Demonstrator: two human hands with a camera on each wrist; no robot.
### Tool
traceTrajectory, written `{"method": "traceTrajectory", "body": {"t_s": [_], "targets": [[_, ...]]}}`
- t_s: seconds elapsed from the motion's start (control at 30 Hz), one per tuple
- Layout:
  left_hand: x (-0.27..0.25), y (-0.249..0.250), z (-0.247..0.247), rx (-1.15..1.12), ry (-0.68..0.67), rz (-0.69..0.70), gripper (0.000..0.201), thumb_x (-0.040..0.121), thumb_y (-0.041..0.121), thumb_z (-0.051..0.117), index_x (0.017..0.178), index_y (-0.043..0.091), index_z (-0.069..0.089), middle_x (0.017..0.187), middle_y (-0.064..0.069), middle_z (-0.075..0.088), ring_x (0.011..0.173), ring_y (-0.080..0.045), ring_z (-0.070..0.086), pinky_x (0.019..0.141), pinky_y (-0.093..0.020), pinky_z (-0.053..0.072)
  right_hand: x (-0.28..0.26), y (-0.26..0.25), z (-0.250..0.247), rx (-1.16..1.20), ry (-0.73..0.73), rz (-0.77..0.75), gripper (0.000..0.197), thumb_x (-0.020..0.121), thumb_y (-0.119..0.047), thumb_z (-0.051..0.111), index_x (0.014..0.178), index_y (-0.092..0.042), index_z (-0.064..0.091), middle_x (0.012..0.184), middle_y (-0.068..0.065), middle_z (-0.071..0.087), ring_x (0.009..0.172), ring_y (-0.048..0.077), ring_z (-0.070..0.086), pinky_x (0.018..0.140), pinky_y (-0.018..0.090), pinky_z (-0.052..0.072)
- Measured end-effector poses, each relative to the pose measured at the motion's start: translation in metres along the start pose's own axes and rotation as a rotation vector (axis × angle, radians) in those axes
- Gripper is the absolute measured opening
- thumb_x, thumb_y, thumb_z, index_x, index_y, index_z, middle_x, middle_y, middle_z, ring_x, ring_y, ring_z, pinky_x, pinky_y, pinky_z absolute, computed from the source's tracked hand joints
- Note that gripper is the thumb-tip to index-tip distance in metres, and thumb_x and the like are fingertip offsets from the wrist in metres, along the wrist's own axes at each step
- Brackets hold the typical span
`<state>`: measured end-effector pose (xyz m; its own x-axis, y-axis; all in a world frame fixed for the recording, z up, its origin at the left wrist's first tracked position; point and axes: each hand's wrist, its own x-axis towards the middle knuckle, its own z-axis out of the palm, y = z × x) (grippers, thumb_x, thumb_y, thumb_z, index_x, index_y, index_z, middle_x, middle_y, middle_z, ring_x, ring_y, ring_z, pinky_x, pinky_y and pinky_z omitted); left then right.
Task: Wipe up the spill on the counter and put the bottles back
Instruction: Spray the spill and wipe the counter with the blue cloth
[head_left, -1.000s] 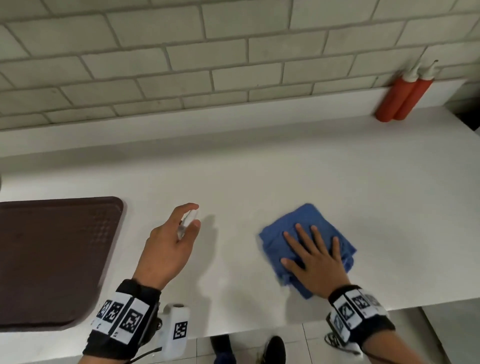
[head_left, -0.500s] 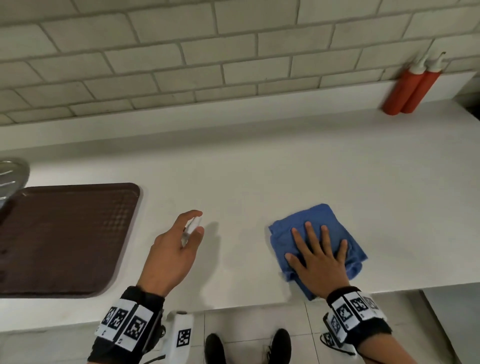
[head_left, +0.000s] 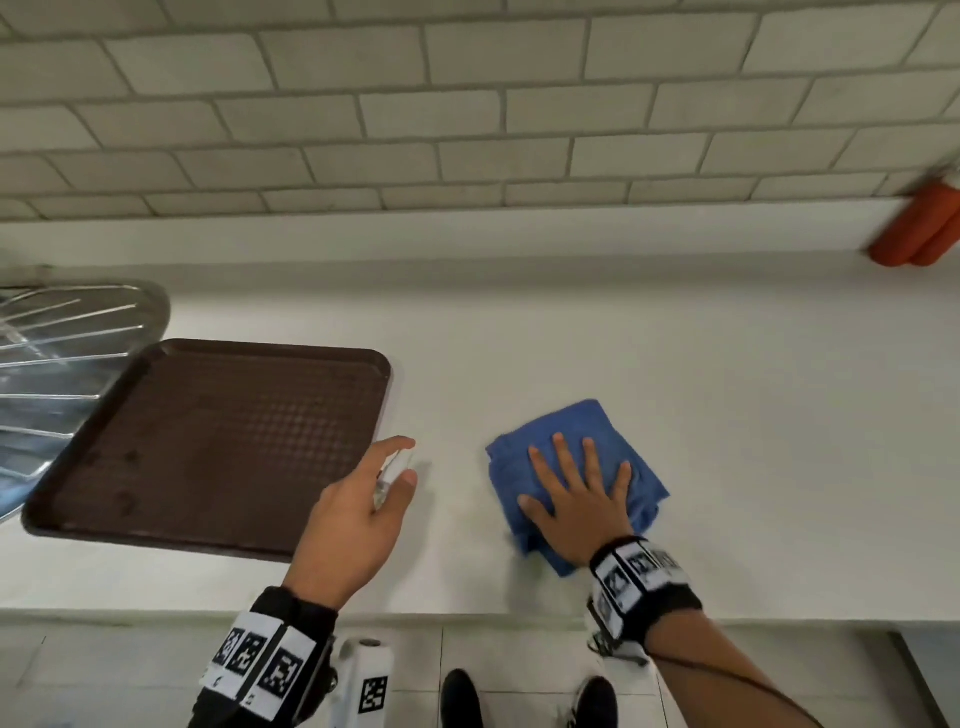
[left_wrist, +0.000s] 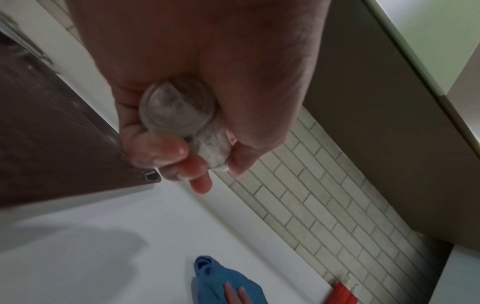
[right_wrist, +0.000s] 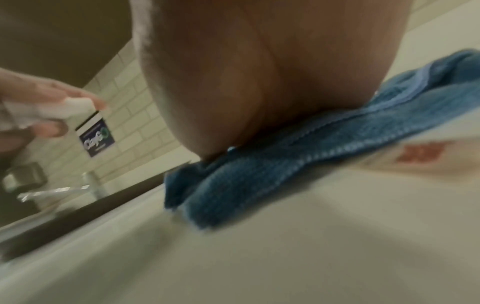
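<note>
Cloth (head_left: 576, 475), blue and folded, lies flat on the white counter (head_left: 727, 415) near its front edge, to the right of the brown tray (head_left: 208, 441); your right hand (head_left: 579, 506) presses it down with fingers straight and spread, palm on the fabric. In the right wrist view the heel of that hand bears on the cloth's folds. No liquid or stain is visible on the counter around the cloth, so the wiping appears to be well along or nearly done, though what lies under the cloth is hidden. Your left hand (head_left: 358, 514) hovers above the counter just beside the tray's right edge, fingers and thumb curled round a small clear spray bottle (left_wrist: 182, 123), its nozzle end pointing forward toward the wall. The left wrist view shows the bottle's round base seated against your palm. This bottle is therefore not yet put back. Two red squeeze bottles (head_left: 924, 234) stand upright together against the tiled wall (head_left: 467, 104) at the far right of the counter, well apart from both hands; whether that is their final place cannot be told. Beyond the tray, a steel draining board (head_left: 67, 353) is partly in view.
</note>
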<state>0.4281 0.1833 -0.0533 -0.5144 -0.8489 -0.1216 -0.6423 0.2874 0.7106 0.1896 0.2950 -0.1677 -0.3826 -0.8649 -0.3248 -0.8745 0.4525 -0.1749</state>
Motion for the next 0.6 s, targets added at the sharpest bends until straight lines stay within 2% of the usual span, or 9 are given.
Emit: {"method": "traceTrajectory", "body": {"t_s": [0.07,0.13,0.2,0.27,0.33,0.4,0.5,0.53,0.6], "targets": [[0.000,-0.012,-0.009,-0.005,0.004,-0.003,0.033,0.098,0.044,0.050,0.130,0.051,0.048,0.092,0.006,0.072,0.071,-0.011,0.067,0.076,-0.036,0.058,0.013,-0.035,-0.003,0.014,-0.019,-0.008,0.095,0.067,-0.077,-0.024,0.151,-0.036,-0.009,0.159,-0.002,-0.022,0.145,0.035,-0.020,0.105,0.070,-0.015],[0.001,-0.021,-0.018,-0.013,0.003,-0.012,0.034,0.098,0.045,0.050,0.131,0.051,0.047,0.091,0.005,0.071,0.077,-0.011,0.067,0.080,-0.039,0.058,0.003,-0.074,0.006,-0.032,-0.020,-0.094,0.079,0.086,-0.072,0.004,0.153,-0.031,0.011,0.162,0.004,-0.001,0.146,0.041,-0.003,0.105,0.072,-0.008],[0.004,-0.029,-0.025,-0.011,-0.006,-0.014,0.033,0.099,0.044,0.049,0.130,0.051,0.047,0.087,0.004,0.069,0.077,-0.010,0.066,0.078,-0.037,0.057,-0.024,-0.105,0.022,-0.087,0.028,-0.233,0.067,0.090,-0.064,0.030,0.148,-0.029,0.033,0.158,0.006,0.025,0.143,0.043,0.020,0.102,0.071,0.006],[0.005,-0.034,-0.031,-0.013,-0.009,-0.011,0.032,0.099,0.041,0.050,0.129,0.050,0.048,0.084,0.003,0.069,0.075,-0.011,0.066,0.075,-0.034,0.056,-0.043,-0.115,0.033,-0.109,0.047,-0.326,0.065,0.089,-0.064,0.035,0.145,-0.032,0.037,0.155,0.002,0.034,0.140,0.040,0.029,0.101,0.069,0.012],[0.006,-0.039,-0.037,-0.015,-0.002,-0.012,0.033,0.099,0.040,0.050,0.130,0.048,0.048,0.086,0.004,0.069,0.078,-0.011,0.066,0.077,-0.035,0.056,-0.039,-0.111,0.033,-0.114,0.034,-0.329,0.064,0.088,-0.066,0.035,0.144,-0.036,0.037,0.153,-0.002,0.037,0.139,0.036,0.035,0.100,0.067,0.015],[0.008,-0.044,-0.042,-0.020,0.006,-0.016,0.034,0.099,0.040,0.050,0.132,0.047,0.048,0.090,0.009,0.068,0.082,-0.006,0.065,0.080,-0.034,0.055,-0.014,-0.106,0.023,-0.115,0.051,-0.272,0.064,0.087,-0.068,0.032,0.145,-0.040,0.032,0.156,-0.005,0.032,0.142,0.033,0.031,0.102,0.068,0.010],[0.008,-0.049,-0.046,-0.039,0.020,-0.004,0.034,0.099,0.040,0.050,0.133,0.046,0.048,0.092,0.013,0.068,0.084,-0.005,0.065,0.081,-0.033,0.054,0.022,-0.106,0.007,-0.063,-0.061,-0.163,0.072,0.083,-0.071,0.010,0.150,-0.044,0.001,0.162,-0.008,-0.008,0.148,0.029,-0.010,0.107,0.068,-0.012],[0.008,-0.050,-0.046,-0.044,0.023,0.003,0.034,0.099,0.040,0.050,0.133,0.046,0.048,0.092,0.013,0.069,0.085,-0.006,0.066,0.082,-0.033,0.054,0.026,-0.111,0.007,-0.044,-0.072,-0.136,0.075,0.081,-0.071,0.005,0.150,-0.042,-0.003,0.161,-0.007,-0.014,0.147,0.030,-0.016,0.105,0.068,-0.014],[0.009,-0.051,-0.046,-0.057,0.016,0.011,0.035,0.099,0.040,0.050,0.134,0.044,0.048,0.087,0.010,0.068,0.081,-0.008,0.066,0.080,-0.035,0.055,0.013,-0.126,0.011,-0.077,-0.035,-0.129,0.071,0.087,-0.065,0.013,0.152,-0.035,0.009,0.163,0.001,-0.002,0.147,0.036,-0.005,0.106,0.072,-0.008]]}}
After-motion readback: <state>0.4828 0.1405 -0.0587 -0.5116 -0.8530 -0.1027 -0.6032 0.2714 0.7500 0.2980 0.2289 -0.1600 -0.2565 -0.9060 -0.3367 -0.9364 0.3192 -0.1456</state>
